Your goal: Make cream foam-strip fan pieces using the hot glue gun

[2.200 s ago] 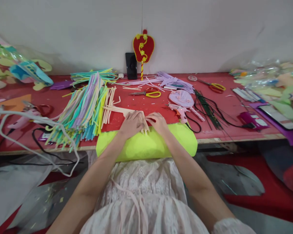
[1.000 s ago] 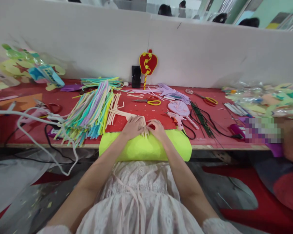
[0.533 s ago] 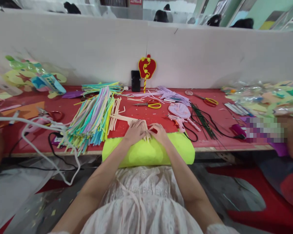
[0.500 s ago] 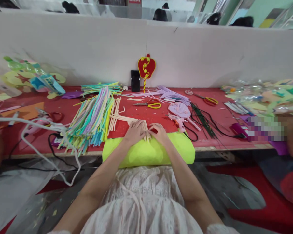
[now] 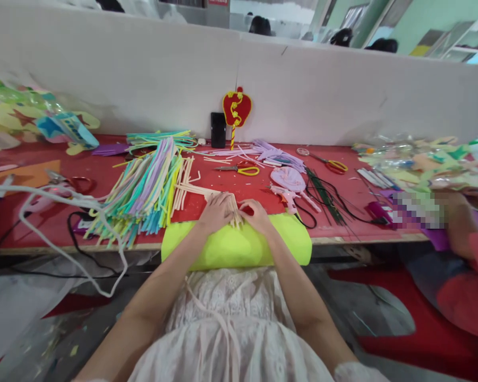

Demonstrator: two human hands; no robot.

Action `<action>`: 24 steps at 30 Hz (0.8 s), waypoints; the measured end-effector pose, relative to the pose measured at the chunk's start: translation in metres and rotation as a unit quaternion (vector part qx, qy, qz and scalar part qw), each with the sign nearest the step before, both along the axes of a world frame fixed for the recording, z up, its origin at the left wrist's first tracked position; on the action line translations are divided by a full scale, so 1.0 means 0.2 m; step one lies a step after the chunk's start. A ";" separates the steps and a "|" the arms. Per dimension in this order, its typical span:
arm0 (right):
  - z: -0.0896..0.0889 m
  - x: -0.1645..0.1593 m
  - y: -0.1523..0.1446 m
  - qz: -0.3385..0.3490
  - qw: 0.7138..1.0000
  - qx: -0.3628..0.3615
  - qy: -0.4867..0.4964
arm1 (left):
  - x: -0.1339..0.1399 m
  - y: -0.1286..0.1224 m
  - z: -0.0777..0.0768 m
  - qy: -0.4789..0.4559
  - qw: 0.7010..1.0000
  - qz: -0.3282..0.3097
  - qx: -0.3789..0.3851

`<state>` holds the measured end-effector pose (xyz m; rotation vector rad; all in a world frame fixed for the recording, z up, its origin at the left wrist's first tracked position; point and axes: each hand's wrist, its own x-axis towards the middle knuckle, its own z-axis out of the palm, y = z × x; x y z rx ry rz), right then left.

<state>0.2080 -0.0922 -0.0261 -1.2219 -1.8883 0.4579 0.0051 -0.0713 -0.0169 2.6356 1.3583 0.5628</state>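
Cream pipe cleaners [image 5: 233, 205], bent and laid side by side, lie at the front of the table, their lower ends over a bright yellow-green cushion or roll [image 5: 207, 252]. My left hand [image 5: 216, 212] lies across them from the left, its fingers holding the row down. From the right, my right hand [image 5: 255, 214] has thumb and finger pinched together at the row's edge; the exact grip is partly hidden. More bent cream pipe cleaners [image 5: 187, 180] lie just left of my hands. A large bundle of pastel pipe cleaners [image 5: 143, 185] is further left.
Yellow-handled scissors [image 5: 247, 169] lie beyond my hands. A pink glue gun [image 5: 289, 197] and lilac disc [image 5: 288, 179] are to the right, near dark green stems [image 5: 322, 196]. A phone [image 5: 218, 130] and red-and-yellow ornament [image 5: 237, 110] stand at the back. A co-worker's arm [image 5: 462, 223] is at right.
The whole view has shifted slightly, so the table's things sit a little further left. Both my hands stay on the cream pipe cleaners, with hardly any change in their grip.
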 end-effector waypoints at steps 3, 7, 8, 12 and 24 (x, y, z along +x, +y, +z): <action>-0.01 0.00 0.00 0.006 1.000 -0.002 -0.003 | -0.01 0.00 -0.01 -0.002 1.000 0.000 0.008; -0.01 0.00 0.00 0.002 1.000 -0.007 -0.013 | -0.01 0.00 -0.02 0.003 1.000 -0.014 0.009; -0.01 0.00 0.00 0.002 1.000 -0.007 -0.015 | -0.01 0.01 -0.02 0.004 1.000 -0.016 0.012; -0.01 0.00 0.00 0.010 1.000 -0.003 -0.016 | -0.01 0.01 -0.03 0.005 1.000 -0.016 0.025; -0.02 -0.01 0.00 0.009 1.000 -0.002 -0.014 | -0.01 0.02 -0.04 0.005 1.000 -0.021 0.019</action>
